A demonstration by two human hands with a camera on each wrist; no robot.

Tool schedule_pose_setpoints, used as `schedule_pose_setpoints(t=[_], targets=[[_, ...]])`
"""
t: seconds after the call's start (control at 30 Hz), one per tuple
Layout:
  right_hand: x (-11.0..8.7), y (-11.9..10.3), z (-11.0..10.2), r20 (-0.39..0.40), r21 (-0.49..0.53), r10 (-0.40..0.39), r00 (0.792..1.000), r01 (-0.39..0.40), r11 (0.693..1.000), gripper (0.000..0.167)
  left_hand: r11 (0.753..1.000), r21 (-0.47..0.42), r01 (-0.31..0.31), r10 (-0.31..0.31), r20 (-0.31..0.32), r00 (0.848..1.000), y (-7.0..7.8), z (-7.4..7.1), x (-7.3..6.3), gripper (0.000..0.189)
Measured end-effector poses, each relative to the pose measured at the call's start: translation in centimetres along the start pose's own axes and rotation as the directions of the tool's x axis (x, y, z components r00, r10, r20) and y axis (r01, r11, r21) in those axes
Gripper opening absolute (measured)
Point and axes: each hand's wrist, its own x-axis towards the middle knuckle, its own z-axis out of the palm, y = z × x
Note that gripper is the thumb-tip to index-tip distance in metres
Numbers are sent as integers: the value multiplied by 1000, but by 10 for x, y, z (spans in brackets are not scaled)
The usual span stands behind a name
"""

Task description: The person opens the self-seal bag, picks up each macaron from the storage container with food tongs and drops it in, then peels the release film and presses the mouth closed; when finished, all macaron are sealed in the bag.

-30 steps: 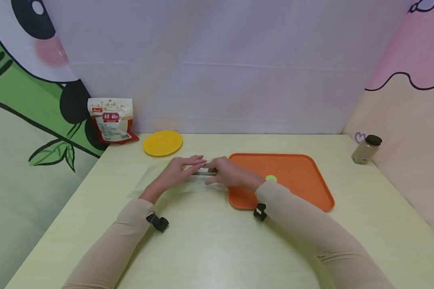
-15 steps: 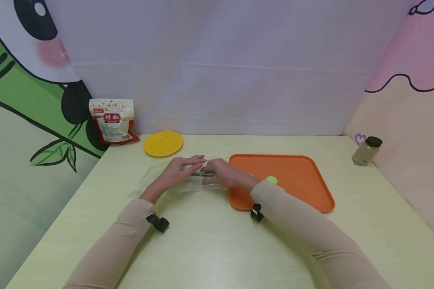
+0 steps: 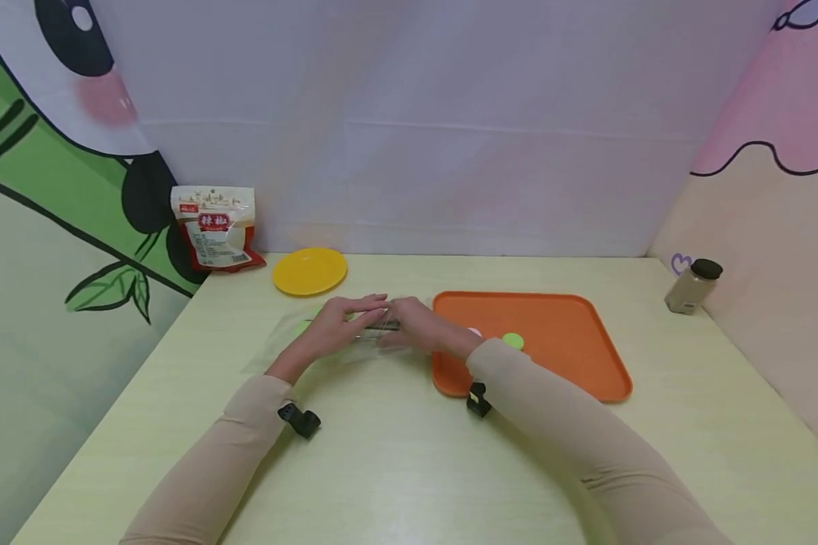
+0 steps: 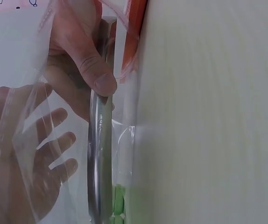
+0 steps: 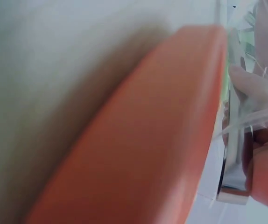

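Metal tongs point(image 4: 100, 154) lie partly inside a clear plastic bag point(image 3: 276, 341) on the table. My right hand point(image 3: 419, 325) holds the tongs near their rear end, thumb along the top, as the left wrist view point(image 4: 80, 51) shows. Part of that hand sits behind the transparent film. My left hand point(image 3: 337, 327) rests against the bag's side; its fingers point(image 4: 54, 140) are extended and fairly straight, seen through plastic. Green pieces point(image 4: 118, 205) lie deeper in the bag, beyond the tongs. The tongs' far tips are hidden in the head view.
An orange tray point(image 3: 559, 325) stands right of the bag, with a green round piece point(image 3: 513, 341) and a pale one point(image 3: 475, 331) on it. Behind are a yellow plate point(image 3: 310, 271) and a red-white food packet point(image 3: 215, 231). A black-lidded jar point(image 3: 693, 288) stands far right.
My right hand has shifted slightly left with the tongs, deeper toward the bag. More of the pale piece on the tray shows beside the wrist. The left hand stays almost still.
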Motion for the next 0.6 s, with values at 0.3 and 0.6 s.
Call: schedule_pose_setpoints(t=[0.3, 0.6], targets=[[2, -3, 0, -1, -26, 16, 1000, -16, 1000, 40, 1000, -6, 1, -1, 2, 1000, 2, 1, 2, 41], [-15, 3, -11, 17, 49, 152, 988, -152, 987, 41, 1000, 20, -4, 4, 4, 1000, 3, -1, 0, 39]])
